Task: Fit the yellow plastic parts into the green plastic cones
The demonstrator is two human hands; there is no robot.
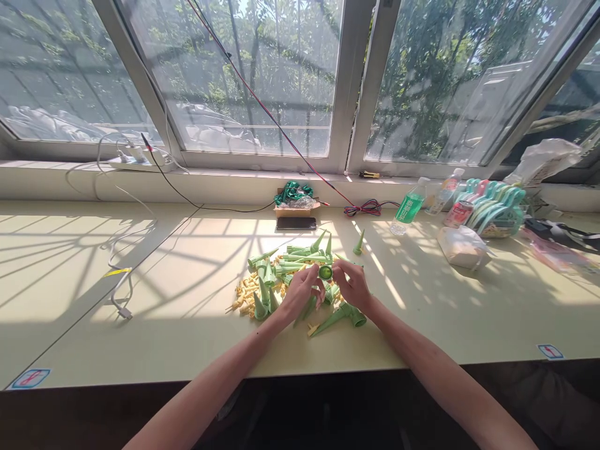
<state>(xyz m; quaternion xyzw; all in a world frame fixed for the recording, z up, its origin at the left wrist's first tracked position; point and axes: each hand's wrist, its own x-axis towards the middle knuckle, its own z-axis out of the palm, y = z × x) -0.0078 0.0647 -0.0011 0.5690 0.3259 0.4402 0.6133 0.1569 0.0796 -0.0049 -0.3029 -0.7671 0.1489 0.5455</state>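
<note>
Between my hands is a green plastic cone spike [325,272], its round open end turned toward me. My left hand [300,292] grips it from the left, with some fingers curled below. The fingertips of my right hand [351,284] are pinched at its right side; any small part in them is hidden. Around and beneath my hands lies a pile of similar green cone spikes [269,274], some upright and some on their sides. Small yellow plastic pieces [246,297] are heaped at the pile's left. One more cone spike [359,242] stands apart, behind my right hand.
A phone [296,223] lies before a small box [295,211] near the window. To the right are a green-labelled bottle [410,207], a can [458,214], a tissue pack [463,247] and several stacked hangers [497,209]. A white cable [122,309] crosses the table [178,350] at left.
</note>
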